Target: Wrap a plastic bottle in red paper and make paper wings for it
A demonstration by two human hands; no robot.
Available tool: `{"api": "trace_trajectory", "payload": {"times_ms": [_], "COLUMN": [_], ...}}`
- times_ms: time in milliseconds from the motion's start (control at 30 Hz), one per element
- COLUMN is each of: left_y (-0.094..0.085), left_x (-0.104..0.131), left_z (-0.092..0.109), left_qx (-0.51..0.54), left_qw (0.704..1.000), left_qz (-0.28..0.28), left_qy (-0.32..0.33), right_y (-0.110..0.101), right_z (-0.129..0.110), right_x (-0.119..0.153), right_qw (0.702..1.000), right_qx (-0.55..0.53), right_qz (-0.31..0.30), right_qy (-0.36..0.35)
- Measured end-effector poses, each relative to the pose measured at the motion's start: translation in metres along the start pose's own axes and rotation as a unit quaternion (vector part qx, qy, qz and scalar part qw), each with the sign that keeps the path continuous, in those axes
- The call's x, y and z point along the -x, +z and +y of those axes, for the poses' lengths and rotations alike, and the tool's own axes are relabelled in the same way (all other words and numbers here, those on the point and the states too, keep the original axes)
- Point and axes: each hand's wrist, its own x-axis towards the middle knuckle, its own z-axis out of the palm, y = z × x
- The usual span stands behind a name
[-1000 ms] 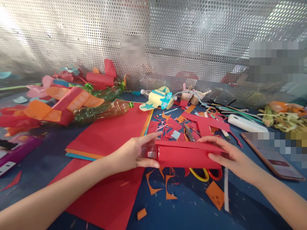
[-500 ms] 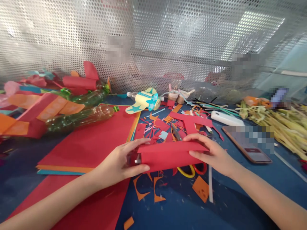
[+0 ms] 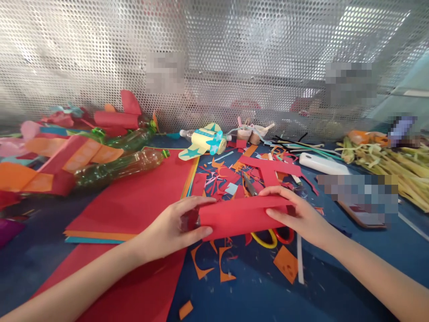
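Red paper (image 3: 234, 219) is wrapped around a clear plastic bottle (image 3: 191, 220) lying sideways above the table. My left hand (image 3: 181, 221) is closed round the bottle's left end, thumb and fingertips reaching the paper's edge. At the other end, my right hand (image 3: 291, 210) pinches the red paper, fingers above and thumb in front. The paper's upper edge forms a flap there, slightly raised. Most of the bottle is hidden by paper. Scissors with yellow and red handles (image 3: 266, 239) lie partly beneath the roll, their blades (image 3: 248, 184) showing behind it.
Red sheets (image 3: 134, 192) are stacked at the left. Behind them lie paper-decorated bottles (image 3: 124, 167). A yellow bottle craft with blue stars (image 3: 206, 143) sits at the back. Paper scraps (image 3: 224, 174) surround the scissors. Rightward are a white glue gun-like tool (image 3: 321, 163), a phone (image 3: 363, 214) and dried husks (image 3: 395, 170).
The paper's flap has come down closer against the wrapped bottle, and its left edge no longer stands out. Both hands keep their hold. The view has shifted slightly left.
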Motion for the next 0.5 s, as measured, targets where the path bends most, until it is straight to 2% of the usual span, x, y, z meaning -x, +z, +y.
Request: {"api": "trace_trajectory", "payload": {"times_ms": [133, 267, 400, 500], "left_y": [0.0018, 0.0027, 0.0025, 0.0027], "left_x": [-0.0005, -0.0017, -0.0014, -0.0001], "left_z": [0.0005, -0.0012, -0.0014, 0.0016], "left_qx": [-0.005, 0.003, 0.023, 0.028], "left_qw": [0.999, 0.999, 0.999, 0.999], "left_qz": [0.017, 0.009, -0.006, -0.002], "left_qy": [0.03, 0.047, 0.043, 0.022], "right_y": [-0.0004, -0.0015, -0.0031, -0.0026], "right_z": [0.0043, 0.0083, 0.0097, 0.009], "right_x": [-0.0008, -0.0018, -0.0007, 0.0006], "right_qw": [0.999, 0.995, 0.996, 0.996], "right_qx": [0.022, 0.016, 0.009, -0.006], "right_qz": [0.017, 0.013, -0.004, 0.006], "right_qy": [-0.037, -0.095, -0.088, -0.092]}}
